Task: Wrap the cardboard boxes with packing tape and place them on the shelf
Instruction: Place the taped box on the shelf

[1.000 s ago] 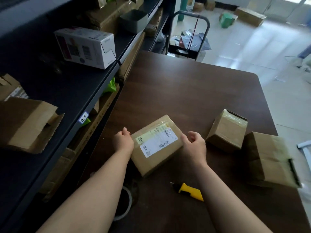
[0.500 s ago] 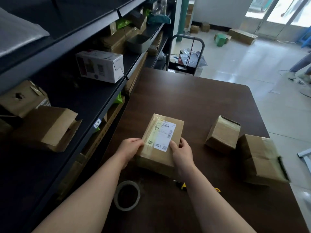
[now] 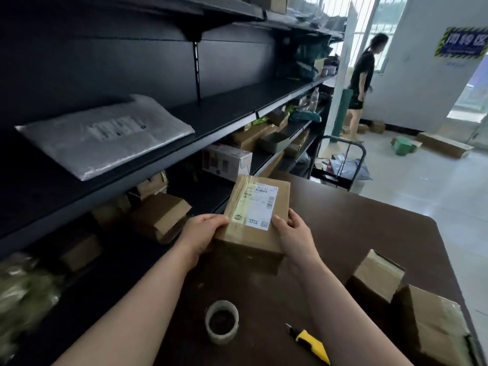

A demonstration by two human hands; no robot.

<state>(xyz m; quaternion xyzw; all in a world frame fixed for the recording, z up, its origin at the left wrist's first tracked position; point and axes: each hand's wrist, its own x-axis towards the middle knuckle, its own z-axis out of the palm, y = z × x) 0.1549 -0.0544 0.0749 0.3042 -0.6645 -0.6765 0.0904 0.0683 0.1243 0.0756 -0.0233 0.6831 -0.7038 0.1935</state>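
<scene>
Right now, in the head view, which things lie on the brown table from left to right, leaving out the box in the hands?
Tape roll → yellow knife → smaller cardboard box → bigger cardboard box.

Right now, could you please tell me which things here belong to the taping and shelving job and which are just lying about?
Job: labelled box, held by the left hand and right hand; tape roll; yellow cutter; small box and bigger box on the table; shelf.
Lying about: grey mailer bag; white carton; trolley; green box.
</scene>
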